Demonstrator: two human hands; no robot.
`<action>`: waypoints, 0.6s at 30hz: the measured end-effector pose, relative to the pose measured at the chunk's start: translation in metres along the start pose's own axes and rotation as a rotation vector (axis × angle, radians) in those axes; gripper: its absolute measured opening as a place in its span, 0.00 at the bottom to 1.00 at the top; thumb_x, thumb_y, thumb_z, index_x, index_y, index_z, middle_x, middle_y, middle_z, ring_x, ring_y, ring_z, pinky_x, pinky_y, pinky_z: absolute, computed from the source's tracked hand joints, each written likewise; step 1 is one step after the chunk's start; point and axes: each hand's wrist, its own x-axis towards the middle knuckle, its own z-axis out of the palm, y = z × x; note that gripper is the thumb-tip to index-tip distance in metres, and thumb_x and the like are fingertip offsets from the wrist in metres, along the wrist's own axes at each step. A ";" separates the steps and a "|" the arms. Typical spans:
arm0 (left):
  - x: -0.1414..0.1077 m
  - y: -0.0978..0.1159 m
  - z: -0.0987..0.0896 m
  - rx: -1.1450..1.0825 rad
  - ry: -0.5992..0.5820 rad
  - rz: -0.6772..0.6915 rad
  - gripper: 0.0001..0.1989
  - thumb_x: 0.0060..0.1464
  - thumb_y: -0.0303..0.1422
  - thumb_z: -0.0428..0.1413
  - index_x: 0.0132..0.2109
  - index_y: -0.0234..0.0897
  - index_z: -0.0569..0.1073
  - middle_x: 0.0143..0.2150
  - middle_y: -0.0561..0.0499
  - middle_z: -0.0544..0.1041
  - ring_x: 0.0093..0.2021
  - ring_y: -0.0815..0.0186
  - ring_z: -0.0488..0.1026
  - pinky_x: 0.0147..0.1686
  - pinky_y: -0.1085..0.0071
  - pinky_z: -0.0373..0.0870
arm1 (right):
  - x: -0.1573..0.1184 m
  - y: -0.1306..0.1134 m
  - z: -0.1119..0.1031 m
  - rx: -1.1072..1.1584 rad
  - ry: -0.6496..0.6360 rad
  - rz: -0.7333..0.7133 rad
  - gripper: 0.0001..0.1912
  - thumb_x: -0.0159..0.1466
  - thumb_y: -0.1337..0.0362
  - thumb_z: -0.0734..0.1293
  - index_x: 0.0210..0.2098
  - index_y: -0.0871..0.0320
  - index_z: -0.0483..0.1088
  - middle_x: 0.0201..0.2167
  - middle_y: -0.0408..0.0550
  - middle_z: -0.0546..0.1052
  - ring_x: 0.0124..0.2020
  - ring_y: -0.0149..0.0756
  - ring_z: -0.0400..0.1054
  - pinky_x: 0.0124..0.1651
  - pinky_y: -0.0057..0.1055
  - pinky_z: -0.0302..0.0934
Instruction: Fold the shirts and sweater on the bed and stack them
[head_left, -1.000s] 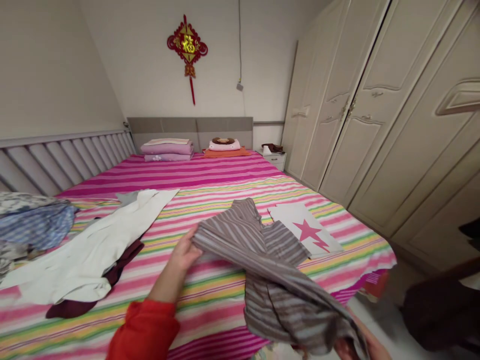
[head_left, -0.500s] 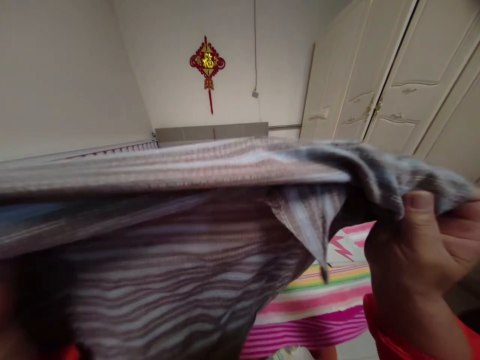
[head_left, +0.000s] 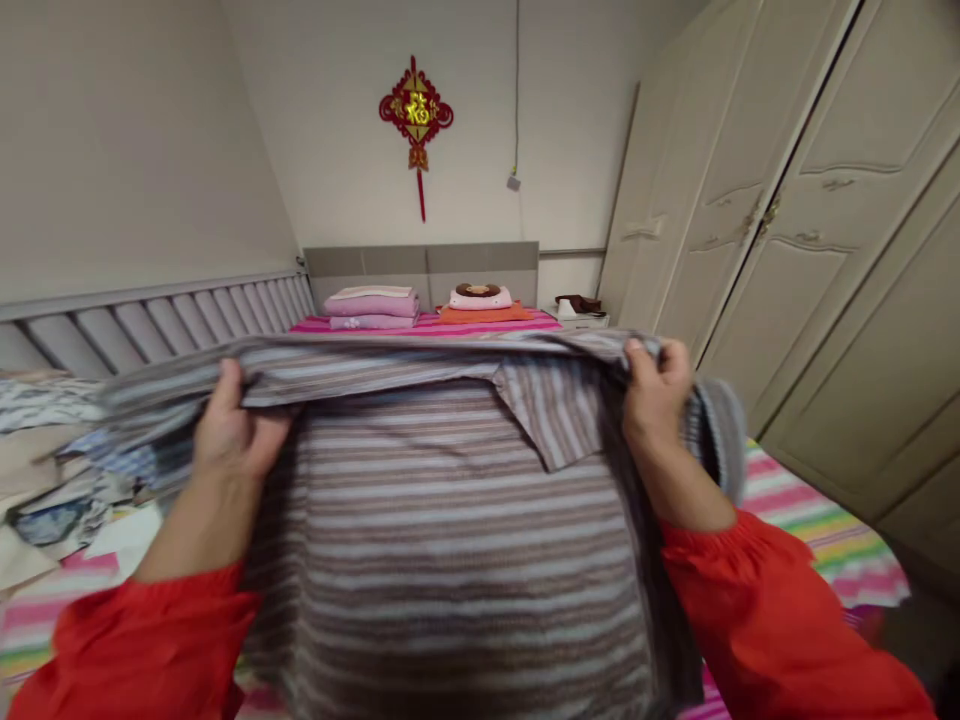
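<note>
A grey-brown striped shirt [head_left: 465, 520] hangs stretched between my two hands above the bed. Its upper edge is folded over, and a pointed flap like a collar tip droops right of the middle. My left hand [head_left: 236, 425] grips the edge on the left, thumb on top and the other fingers hidden under the cloth. On the right, my right hand [head_left: 656, 390] pinches the same edge with bent fingers. Loose cloth falls outside each hand. The lower end of the shirt runs out of view at the bottom.
Under the shirt lies a bed with a colourful striped sheet [head_left: 817, 520]. Loose clothes and fabric [head_left: 67, 480] are heaped at the left beside a railing [head_left: 187, 315]. Folded purple bedding [head_left: 373, 305] and a pink stack [head_left: 480, 298] rest by the headboard [head_left: 360, 262]. Wardrobes [head_left: 810, 300] line the right.
The shirt has dropped lower and farther from the camera, spreading out straight between both hands. My left hand has come clearly into view, and my right hand has moved left and away.
</note>
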 end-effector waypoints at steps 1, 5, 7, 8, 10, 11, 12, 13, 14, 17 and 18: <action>0.013 -0.015 -0.001 -0.005 0.043 -0.070 0.17 0.68 0.37 0.41 0.47 0.37 0.73 0.35 0.56 0.81 0.45 0.69 0.77 0.52 0.66 0.75 | 0.004 0.022 0.010 -0.008 -0.064 0.099 0.15 0.54 0.53 0.68 0.26 0.55 0.60 0.23 0.35 0.60 0.27 0.28 0.55 0.34 0.28 0.54; 0.053 -0.073 -0.033 0.080 0.169 -0.244 0.17 0.69 0.37 0.41 0.47 0.35 0.72 0.33 0.55 0.79 0.37 0.73 0.76 0.48 0.68 0.76 | 0.001 0.099 0.032 -0.062 -0.295 0.441 0.17 0.52 0.49 0.67 0.25 0.53 0.59 0.20 0.35 0.61 0.25 0.30 0.59 0.31 0.28 0.58; 0.056 -0.101 -0.059 0.205 0.226 -0.348 0.17 0.69 0.36 0.40 0.45 0.36 0.72 0.34 0.54 0.78 0.37 0.72 0.77 0.46 0.68 0.76 | -0.018 0.127 0.026 -0.101 -0.375 0.512 0.16 0.52 0.48 0.66 0.26 0.53 0.61 0.19 0.37 0.64 0.24 0.33 0.62 0.29 0.31 0.60; 0.053 -0.115 -0.074 0.277 0.251 -0.410 0.16 0.68 0.34 0.40 0.43 0.37 0.71 0.35 0.52 0.78 0.38 0.71 0.77 0.45 0.67 0.76 | -0.033 0.138 0.019 -0.128 -0.415 0.539 0.16 0.52 0.47 0.66 0.27 0.53 0.63 0.20 0.39 0.66 0.24 0.35 0.65 0.28 0.32 0.61; 0.039 -0.140 -0.106 0.437 0.298 -0.538 0.11 0.65 0.30 0.43 0.40 0.37 0.70 0.37 0.49 0.78 0.40 0.67 0.78 0.45 0.64 0.77 | -0.069 0.155 -0.001 -0.194 -0.483 0.573 0.17 0.51 0.47 0.67 0.29 0.53 0.67 0.22 0.42 0.71 0.25 0.38 0.69 0.30 0.35 0.64; 0.029 -0.151 -0.123 0.497 0.315 -0.579 0.09 0.63 0.28 0.45 0.38 0.37 0.69 0.38 0.47 0.78 0.42 0.65 0.79 0.46 0.61 0.76 | -0.089 0.161 -0.013 -0.231 -0.509 0.579 0.17 0.50 0.46 0.68 0.28 0.53 0.68 0.22 0.43 0.72 0.27 0.40 0.70 0.33 0.37 0.65; 0.019 -0.160 -0.138 0.553 0.330 -0.606 0.07 0.61 0.27 0.47 0.37 0.37 0.69 0.39 0.45 0.78 0.44 0.62 0.79 0.48 0.58 0.75 | -0.109 0.165 -0.026 -0.264 -0.536 0.578 0.18 0.48 0.46 0.69 0.27 0.53 0.69 0.22 0.44 0.74 0.29 0.42 0.71 0.37 0.40 0.67; 0.007 -0.167 -0.154 0.598 0.344 -0.613 0.05 0.58 0.26 0.49 0.35 0.37 0.69 0.40 0.44 0.78 0.47 0.59 0.78 0.50 0.56 0.74 | -0.128 0.168 -0.041 -0.295 -0.557 0.576 0.19 0.46 0.45 0.70 0.26 0.53 0.69 0.24 0.45 0.75 0.32 0.45 0.72 0.41 0.44 0.67; -0.004 -0.172 -0.168 0.648 0.353 -0.612 0.04 0.55 0.25 0.51 0.34 0.37 0.69 0.41 0.43 0.78 0.50 0.57 0.76 0.53 0.54 0.72 | -0.147 0.170 -0.057 -0.322 -0.569 0.572 0.21 0.43 0.44 0.71 0.26 0.54 0.70 0.28 0.48 0.77 0.37 0.48 0.72 0.46 0.47 0.66; -0.034 -0.171 -0.210 0.821 0.348 -0.501 0.06 0.47 0.27 0.57 0.35 0.38 0.72 0.48 0.45 0.77 0.61 0.55 0.67 0.63 0.56 0.60 | -0.190 0.168 -0.110 -0.446 -0.536 0.487 0.26 0.47 0.40 0.69 0.33 0.55 0.74 0.44 0.57 0.78 0.52 0.54 0.68 0.60 0.52 0.57; -0.044 -0.168 -0.223 0.917 0.326 -0.413 0.08 0.46 0.29 0.57 0.37 0.39 0.73 0.51 0.45 0.76 0.63 0.54 0.64 0.65 0.57 0.57 | -0.201 0.166 -0.127 -0.503 -0.502 0.466 0.27 0.50 0.39 0.67 0.36 0.56 0.74 0.46 0.58 0.77 0.53 0.54 0.67 0.61 0.52 0.56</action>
